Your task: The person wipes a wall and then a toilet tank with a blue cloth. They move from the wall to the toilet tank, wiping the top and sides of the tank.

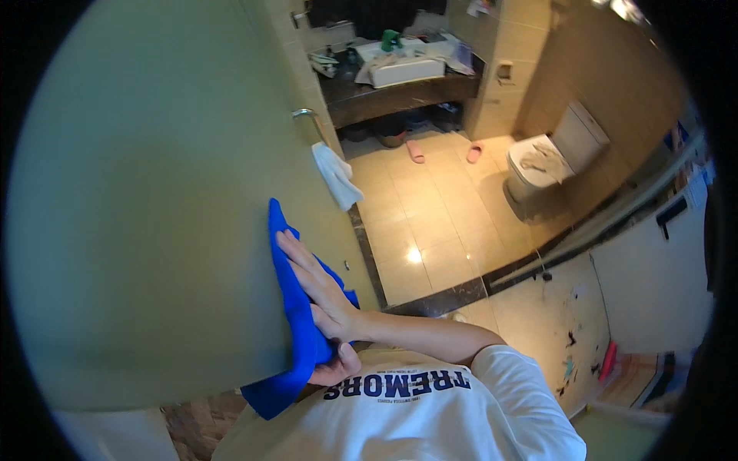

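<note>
A blue cloth (297, 328) lies against a frosted glass door panel (144, 230) that fills the left of the head view. My right hand (320, 288) is laid along the cloth, its fingers stretched towards the cloth's upper end and holding it to the panel. Below it, close to my shirt, my left hand (340, 366) holds the lower part of the cloth by the panel's bottom edge; its fingers are partly hidden. A metal handle (311, 118) with a white towel (336, 176) hanging from it is farther up the door.
Beyond the door are a dark stone counter (403, 98) with a white basin (408, 74), pink slippers (415, 151) on the tiled floor, and a toilet (530, 164) with a cloth on its lid. A dark stone threshold (444, 299) crosses the floor. A white door (651, 276) is at right.
</note>
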### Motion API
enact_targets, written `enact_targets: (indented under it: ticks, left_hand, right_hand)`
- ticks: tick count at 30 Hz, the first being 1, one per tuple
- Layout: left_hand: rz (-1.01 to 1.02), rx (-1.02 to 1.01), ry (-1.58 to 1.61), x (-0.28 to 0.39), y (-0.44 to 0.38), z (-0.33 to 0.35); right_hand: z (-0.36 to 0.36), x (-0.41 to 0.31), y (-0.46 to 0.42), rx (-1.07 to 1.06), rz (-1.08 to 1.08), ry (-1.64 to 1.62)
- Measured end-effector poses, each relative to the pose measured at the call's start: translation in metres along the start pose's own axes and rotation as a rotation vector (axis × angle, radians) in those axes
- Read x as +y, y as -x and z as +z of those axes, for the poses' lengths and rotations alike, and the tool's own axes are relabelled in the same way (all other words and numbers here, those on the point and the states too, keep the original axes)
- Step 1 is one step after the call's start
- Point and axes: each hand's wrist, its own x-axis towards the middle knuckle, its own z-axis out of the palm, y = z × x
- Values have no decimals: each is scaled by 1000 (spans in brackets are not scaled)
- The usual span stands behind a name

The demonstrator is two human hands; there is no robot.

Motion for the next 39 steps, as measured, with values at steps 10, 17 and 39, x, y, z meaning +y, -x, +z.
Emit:
enact_targets:
  ticks: [10, 17, 39]
  left_hand:
    - [-254, 232, -733, 38, -3, 22]
    - [-397, 268, -1752, 50, -19, 49]
    - [-710, 221, -2176, 38, -95, 86]
  right_hand:
    - [-24, 40, 59, -292, 137, 32]
    - [-49, 40, 17, -372, -157, -49]
    - [-54, 94, -87, -365, -360, -299]
